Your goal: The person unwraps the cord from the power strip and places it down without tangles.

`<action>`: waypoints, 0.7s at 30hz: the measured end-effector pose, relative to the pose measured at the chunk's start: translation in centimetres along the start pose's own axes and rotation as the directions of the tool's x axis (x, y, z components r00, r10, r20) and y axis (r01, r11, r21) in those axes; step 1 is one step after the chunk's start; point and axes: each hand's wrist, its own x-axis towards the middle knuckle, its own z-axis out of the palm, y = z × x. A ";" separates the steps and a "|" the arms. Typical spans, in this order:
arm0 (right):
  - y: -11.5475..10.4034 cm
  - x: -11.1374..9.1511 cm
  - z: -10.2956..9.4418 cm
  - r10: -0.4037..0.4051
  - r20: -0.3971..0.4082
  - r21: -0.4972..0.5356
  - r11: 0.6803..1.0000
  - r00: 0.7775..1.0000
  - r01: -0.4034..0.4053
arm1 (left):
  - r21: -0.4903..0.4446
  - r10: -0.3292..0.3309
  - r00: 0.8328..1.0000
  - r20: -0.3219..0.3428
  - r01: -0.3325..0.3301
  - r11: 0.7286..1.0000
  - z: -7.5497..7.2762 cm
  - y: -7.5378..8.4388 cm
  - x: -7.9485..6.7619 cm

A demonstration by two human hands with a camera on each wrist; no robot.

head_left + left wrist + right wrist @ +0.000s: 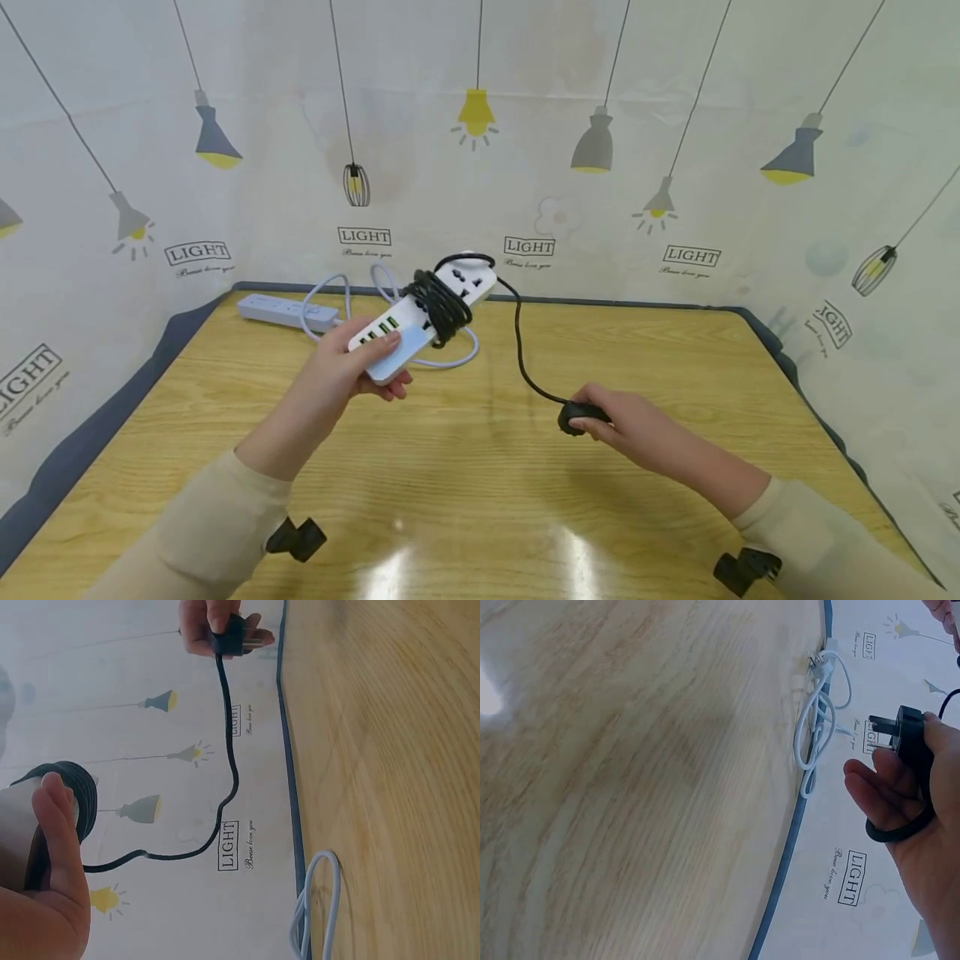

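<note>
Gripped in person's L hand [341, 362], head cam: slim wht plastic power strip [409, 317] w/ thin blk cord [444, 310] wound round it, held above yellowish wooden table [487, 492]. R hand [628, 423] pinches chunky blk plug [576, 415]. 2nd pale strip [283, 312] lies nr back edge. L-wrist cam: cord curves btwn both hands. R-wrist cam: thumb against plug, prongs [883, 725] exposed.

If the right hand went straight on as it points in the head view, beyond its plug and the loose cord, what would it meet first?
Likely the white power strip in the left hand, around its black cord coil; depth is unclear, so the right hand might pass beneath.
</note>
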 end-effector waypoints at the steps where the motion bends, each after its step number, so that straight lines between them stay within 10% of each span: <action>1: 0.0 0.1 0.0 0.011 -0.013 -0.002 1.000 1.000 -0.011 | 0.010 -0.004 1.000 0.030 0.004 1.000 0.1 0.0 -0.1; 12: -0.1 0.9 -1.5 0.082 -0.255 0.020 0.997 0.964 -0.080 | 0.183 -0.073 0.946 0.315 0.015 0.983 0.7 -0.7 -0.2; 21: 0.1 0.1 -3.6 0.096 -0.491 0.059 0.995 0.866 -0.077 | 0.327 -0.156 0.918 0.364 0.032 0.945 0.2 -1.8 -0.1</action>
